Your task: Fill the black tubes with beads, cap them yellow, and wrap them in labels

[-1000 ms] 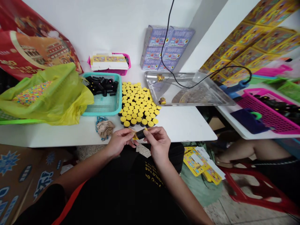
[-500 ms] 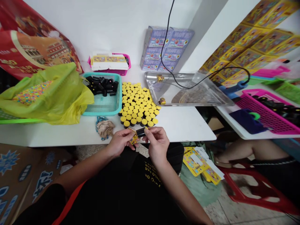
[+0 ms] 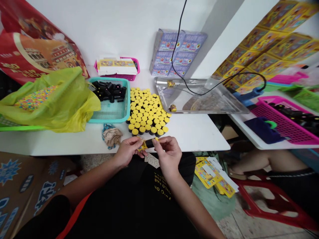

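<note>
Both hands meet just below the white table's front edge (image 3: pixel 189 146). My right hand (image 3: pixel 168 155) pinches a small black tube (image 3: pixel 149 143) by its end. My left hand (image 3: pixel 127 151) pinches a yellow label (image 3: pixel 142 145) against the tube's other end. A cluster of black tubes with yellow caps (image 3: pixel 146 111) stands upright on the table just beyond my hands. A teal basket (image 3: pixel 112 114) to its left holds loose black tubes (image 3: pixel 109 90). A scrap of speckled paper (image 3: pixel 152 160) lies on my lap under the hands.
A yellow bag of coloured beads (image 3: pixel 47 99) sits at the left, a crumpled cloth (image 3: pixel 111 135) near the edge. A metal tray (image 3: pixel 199 96) with a black cable, pink baskets (image 3: pixel 284 122), purple boxes (image 3: pixel 176 53) and a red stool (image 3: pixel 269 202) are to the right. Another person's leg (image 3: pixel 264 162) shows there.
My hands have barely shifted. The left fingers have worked the yellow label closer round the black tube, which has turned slightly between both pinches.
</note>
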Demonstrator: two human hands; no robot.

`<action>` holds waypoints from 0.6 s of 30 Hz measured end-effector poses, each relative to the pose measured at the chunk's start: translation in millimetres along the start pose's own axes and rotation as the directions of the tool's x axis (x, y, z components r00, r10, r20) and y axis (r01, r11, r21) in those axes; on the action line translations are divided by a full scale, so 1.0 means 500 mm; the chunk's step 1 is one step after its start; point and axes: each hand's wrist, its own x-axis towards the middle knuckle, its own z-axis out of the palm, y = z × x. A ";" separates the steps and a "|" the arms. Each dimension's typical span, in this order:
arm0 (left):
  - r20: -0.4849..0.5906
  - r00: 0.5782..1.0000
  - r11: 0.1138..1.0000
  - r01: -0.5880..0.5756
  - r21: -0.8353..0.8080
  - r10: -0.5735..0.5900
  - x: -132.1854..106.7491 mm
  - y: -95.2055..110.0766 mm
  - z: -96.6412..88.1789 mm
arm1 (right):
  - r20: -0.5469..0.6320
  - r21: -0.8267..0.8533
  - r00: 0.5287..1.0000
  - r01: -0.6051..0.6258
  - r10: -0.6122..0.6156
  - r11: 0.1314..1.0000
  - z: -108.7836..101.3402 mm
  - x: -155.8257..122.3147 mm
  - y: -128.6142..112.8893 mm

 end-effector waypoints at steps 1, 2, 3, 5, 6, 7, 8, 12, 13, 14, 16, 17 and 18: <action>0.000 1.000 1.000 -0.001 0.003 0.001 0.000 -0.001 0.000 | -0.007 0.006 1.000 -0.018 0.018 1.000 0.001 0.001 0.001; 0.000 1.000 1.000 -0.001 0.003 0.001 0.000 -0.001 0.000 | -0.013 0.015 0.999 -0.033 0.033 0.999 0.001 0.002 0.002; 0.002 1.000 1.000 0.000 0.001 0.000 0.000 -0.001 0.000 | -0.016 0.022 0.999 -0.044 0.044 0.999 0.001 0.003 0.003; 0.001 1.000 1.000 0.001 -0.004 -0.001 0.000 -0.002 0.000 | -0.023 0.020 0.998 -0.050 0.051 0.999 0.002 0.004 0.004; 0.000 1.000 1.000 0.000 -0.006 0.000 0.000 -0.002 0.000 | -0.025 0.010 0.999 -0.047 0.047 0.999 0.002 0.004 0.004; 0.001 1.000 1.000 -0.001 -0.007 0.001 0.000 -0.001 0.000 | -0.028 -0.005 0.999 -0.041 0.041 0.999 0.002 0.003 0.004; 0.000 1.000 1.000 -0.003 -0.006 0.003 0.000 -0.001 0.000 | -0.030 -0.024 0.999 -0.032 0.032 0.999 0.002 0.002 0.003; -0.005 1.000 1.000 -0.011 -0.001 0.011 0.001 0.001 0.000 | -0.017 -0.080 1.000 -0.004 0.003 0.997 0.003 -0.001 -0.001; -0.004 1.000 1.000 -0.012 0.002 0.012 0.001 0.001 0.000 | -0.006 -0.078 1.000 -0.008 0.008 0.997 0.004 -0.001 -0.001; -0.003 1.000 1.000 -0.012 0.005 0.012 0.002 0.002 0.000 | 0.004 -0.067 1.000 -0.017 0.017 0.998 0.004 0.000 -0.001; 0.006 1.000 1.000 -0.003 0.011 0.003 0.002 0.002 0.000 | 0.018 -0.026 0.999 -0.040 0.041 0.999 0.005 0.002 0.000; 0.016 1.000 1.000 0.006 0.013 -0.006 0.002 0.001 0.000 | 0.022 0.000 0.998 -0.051 0.051 0.999 0.006 0.004 0.001; 0.029 0.999 1.000 0.017 0.016 -0.018 0.001 0.000 0.000 | 0.028 0.023 0.998 -0.061 0.060 0.998 0.006 0.006 0.002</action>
